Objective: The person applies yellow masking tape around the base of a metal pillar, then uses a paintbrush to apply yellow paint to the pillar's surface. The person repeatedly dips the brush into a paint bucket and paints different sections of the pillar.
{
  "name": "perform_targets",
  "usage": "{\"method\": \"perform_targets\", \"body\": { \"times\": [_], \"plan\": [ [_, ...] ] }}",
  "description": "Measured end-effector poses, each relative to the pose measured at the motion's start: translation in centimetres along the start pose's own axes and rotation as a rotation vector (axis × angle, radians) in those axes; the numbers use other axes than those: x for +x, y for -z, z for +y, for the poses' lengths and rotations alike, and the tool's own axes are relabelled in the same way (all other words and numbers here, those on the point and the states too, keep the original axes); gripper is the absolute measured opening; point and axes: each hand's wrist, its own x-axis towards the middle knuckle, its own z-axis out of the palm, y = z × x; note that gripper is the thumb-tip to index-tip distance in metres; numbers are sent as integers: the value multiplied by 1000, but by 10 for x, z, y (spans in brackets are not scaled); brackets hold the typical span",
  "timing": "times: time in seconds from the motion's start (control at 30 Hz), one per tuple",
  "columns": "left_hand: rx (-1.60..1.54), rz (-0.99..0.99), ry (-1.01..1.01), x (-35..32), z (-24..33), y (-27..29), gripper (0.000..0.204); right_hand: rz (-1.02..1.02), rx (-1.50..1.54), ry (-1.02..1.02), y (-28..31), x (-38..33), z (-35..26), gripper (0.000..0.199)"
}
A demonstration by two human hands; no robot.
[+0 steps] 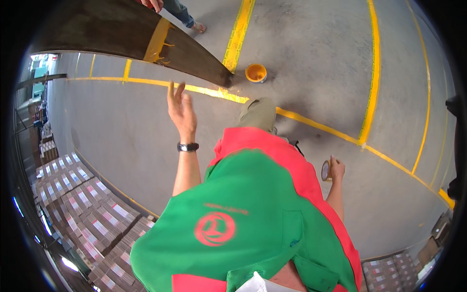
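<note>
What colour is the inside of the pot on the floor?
Yellow-orange; the pot shows in head view.

Wears grn/red shirt (258, 190), blk watch (188, 147), khaki trsrs (258, 116).

green shirt (262, 185): round red emblem (215, 228), small red lettering (239, 210) too blurry tbh | stacked cartons (114, 228): pale labels (120, 210), way too tiny to read

left hand (183, 114) blurred; co-worker (179, 11) cut off above
</note>
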Motion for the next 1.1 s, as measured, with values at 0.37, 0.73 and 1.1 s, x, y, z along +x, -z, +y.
{"method": "perform_targets", "body": {
  "times": [0.37,0.73,1.1],
  "plan": [
    [-1594,-348,530,104,32,-193,107,38,226,154,66,135,-158,75],
    [-1361,57,864,250,-137,-410,103,-603,1079,39,211,315,-439,44],
    [-1115,503,932,199,-166,-406,106,-557,382,460,247,434,-686,43]
  ]
}}
